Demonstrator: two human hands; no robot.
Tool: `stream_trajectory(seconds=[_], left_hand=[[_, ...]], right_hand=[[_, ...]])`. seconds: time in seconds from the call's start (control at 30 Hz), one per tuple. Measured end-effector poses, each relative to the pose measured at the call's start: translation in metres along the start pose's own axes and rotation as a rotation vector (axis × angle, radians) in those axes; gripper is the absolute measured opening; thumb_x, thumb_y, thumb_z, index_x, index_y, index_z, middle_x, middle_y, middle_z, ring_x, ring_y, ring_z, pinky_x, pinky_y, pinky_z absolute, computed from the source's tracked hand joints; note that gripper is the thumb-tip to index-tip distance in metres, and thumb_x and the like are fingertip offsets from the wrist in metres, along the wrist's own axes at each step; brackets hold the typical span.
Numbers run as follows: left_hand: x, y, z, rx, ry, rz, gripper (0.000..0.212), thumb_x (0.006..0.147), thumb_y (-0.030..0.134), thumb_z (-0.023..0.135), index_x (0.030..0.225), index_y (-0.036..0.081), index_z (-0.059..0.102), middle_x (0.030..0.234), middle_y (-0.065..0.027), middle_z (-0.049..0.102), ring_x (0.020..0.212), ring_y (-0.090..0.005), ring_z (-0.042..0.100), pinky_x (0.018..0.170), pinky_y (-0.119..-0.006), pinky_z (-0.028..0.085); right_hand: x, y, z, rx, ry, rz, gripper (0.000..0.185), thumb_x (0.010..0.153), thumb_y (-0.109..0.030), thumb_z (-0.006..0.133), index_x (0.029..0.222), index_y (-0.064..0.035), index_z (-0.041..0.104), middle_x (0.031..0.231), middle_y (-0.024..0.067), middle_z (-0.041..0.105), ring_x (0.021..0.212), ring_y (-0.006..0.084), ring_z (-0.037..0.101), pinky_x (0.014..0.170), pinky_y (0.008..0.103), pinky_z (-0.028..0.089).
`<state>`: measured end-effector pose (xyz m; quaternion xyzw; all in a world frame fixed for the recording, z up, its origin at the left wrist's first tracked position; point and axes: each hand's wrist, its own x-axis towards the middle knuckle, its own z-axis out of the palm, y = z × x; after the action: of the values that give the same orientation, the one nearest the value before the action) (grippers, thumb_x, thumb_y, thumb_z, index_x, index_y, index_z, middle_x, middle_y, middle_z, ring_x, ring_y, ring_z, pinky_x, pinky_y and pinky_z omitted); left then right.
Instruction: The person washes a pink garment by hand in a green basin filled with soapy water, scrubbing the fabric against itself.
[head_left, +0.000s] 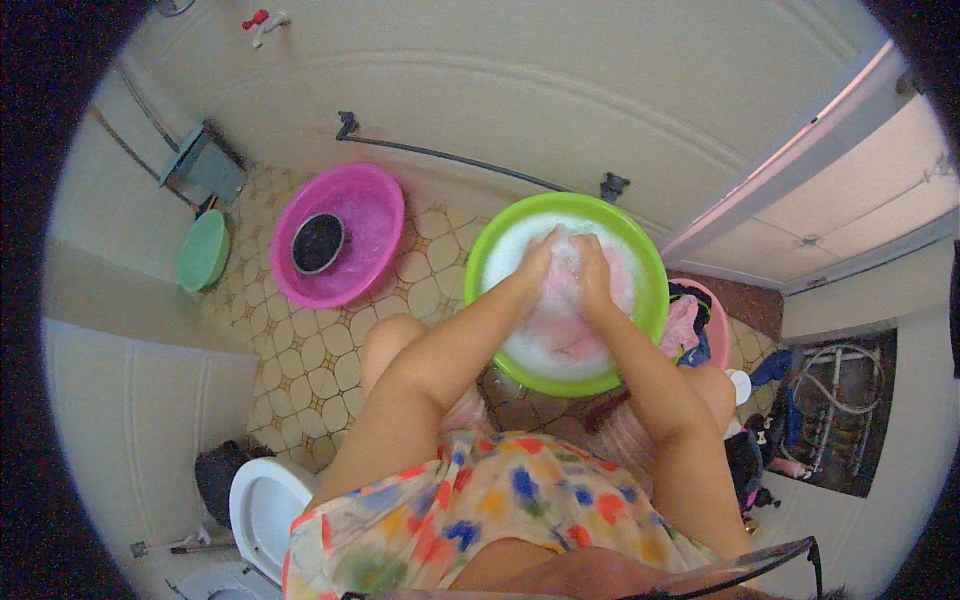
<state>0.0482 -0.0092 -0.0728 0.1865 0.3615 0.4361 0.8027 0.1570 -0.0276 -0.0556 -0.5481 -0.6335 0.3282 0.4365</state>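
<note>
A lime-green plastic basin (478, 259) full of white suds (517, 349) stands before me, between my knees. Pink wet cloth (574, 341) shows through the foam in its middle. My left hand (538, 262) and my right hand (592, 271) are close together over the basin, fingers curled in the foam. Both grip part of the pink cloth between them, though suds cover some of the fingertips. The cloth's lower part lies under the foam.
A magenta basin (375, 259) on the tiled floor (322, 375) holds a dark round container (317, 243). A pink tub (718, 322) of clothes (686, 322) touches the green basin's right side. A wall pipe (457, 157) runs behind; a white toilet (251, 495) stands lower left.
</note>
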Motion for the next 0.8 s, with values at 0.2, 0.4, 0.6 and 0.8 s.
stream_trajectory(seconds=[0.2, 0.4, 0.6, 0.8], left_hand=[[-0.013, -0.001, 0.012, -0.311, -0.152, -0.234, 0.035, 0.084, 0.033, 0.042, 0.102, 0.005, 0.052, 0.096, -0.0124, 0.056, 0.087, -0.0230, 0.054, 0.080, -0.036, 0.043], [0.001, -0.036, 0.021, -0.514, -0.476, 0.052, 0.026, 0.088, 0.031, 0.037, 0.087, 0.009, 0.052, 0.086, -0.0109, 0.055, 0.079, -0.0224, 0.055, 0.071, -0.036, 0.045], [-0.045, 0.010, 0.045, -0.313, -0.189, -0.165, 0.032, 0.088, 0.035, 0.034, 0.092, 0.009, 0.052, 0.091, -0.0106, 0.055, 0.083, -0.0217, 0.055, 0.075, -0.036, 0.044], [-0.075, 0.024, 0.089, -0.318, -0.106, -0.182, 0.037, 0.089, 0.039, 0.030, 0.098, 0.009, 0.052, 0.096, -0.0102, 0.055, 0.088, -0.0211, 0.055, 0.079, -0.037, 0.044]], right_hand=[[-0.026, -0.070, -0.012, -0.463, -0.151, -0.412, 0.019, 0.077, -0.023, 0.047, 0.081, -0.0060, 0.053, 0.085, 0.0141, 0.054, 0.076, 0.0316, 0.053, 0.065, 0.0382, 0.043], [0.004, -0.051, -0.025, -0.645, -0.103, -0.166, 0.028, 0.081, -0.030, 0.043, 0.075, -0.0052, 0.055, 0.075, 0.0156, 0.056, 0.070, 0.0323, 0.054, 0.061, 0.0413, 0.042], [-0.027, -0.069, -0.008, -0.697, -0.246, -0.173, 0.034, 0.083, -0.031, 0.038, 0.076, -0.0023, 0.055, 0.075, 0.0170, 0.057, 0.069, 0.0344, 0.056, 0.061, 0.0426, 0.044], [0.001, -0.053, -0.030, -0.749, -0.075, -0.250, 0.035, 0.082, -0.032, 0.043, 0.071, 0.0002, 0.052, 0.068, 0.0161, 0.055, 0.064, 0.0340, 0.054, 0.058, 0.0426, 0.042]])
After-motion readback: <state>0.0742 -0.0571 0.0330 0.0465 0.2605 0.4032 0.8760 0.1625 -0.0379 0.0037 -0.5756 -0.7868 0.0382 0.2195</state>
